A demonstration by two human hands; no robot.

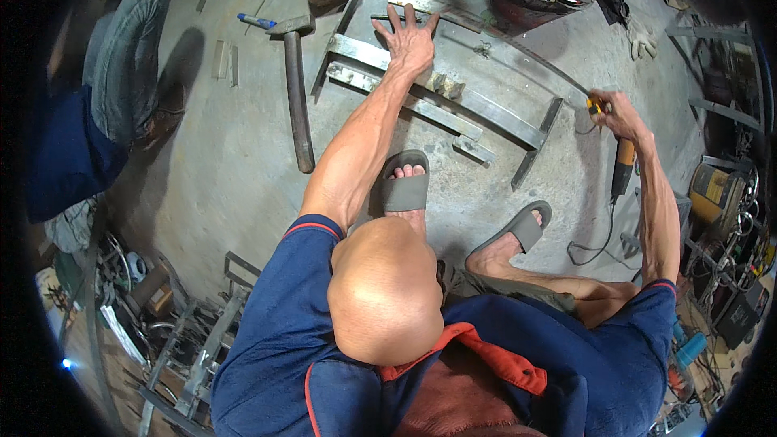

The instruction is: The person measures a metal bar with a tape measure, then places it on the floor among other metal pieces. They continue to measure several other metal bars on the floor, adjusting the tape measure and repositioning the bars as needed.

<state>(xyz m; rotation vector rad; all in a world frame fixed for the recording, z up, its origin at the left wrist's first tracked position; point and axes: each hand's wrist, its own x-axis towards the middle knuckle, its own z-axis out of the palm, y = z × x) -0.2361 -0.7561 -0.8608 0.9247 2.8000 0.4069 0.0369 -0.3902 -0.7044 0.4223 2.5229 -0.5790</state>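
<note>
My left hand (409, 44) is spread wide, its fingertips at a flat metal bar (457, 19) lying on the floor. My right hand (622, 117) grips a yellow tape measure (595, 105). From it the thin blade (538, 59) runs out leftward to the bar by my left hand; where its end sits I cannot make out. Below my left wrist lies a metal frame of long bars (494, 117) with dark crosspieces (537, 144) at its ends. A shorter steel bar (441, 113) lies along its near side. A lump of rough material (447, 86) rests on the frame.
A long-handled hammer (298, 97) and a blue marker (256, 21) lie left of the frame. Behind stand an open container (328, 0) and a black bucket (526, 0). An orange corded power tool (623, 166) is near my right forearm. Another person's leg (129, 65) is at left.
</note>
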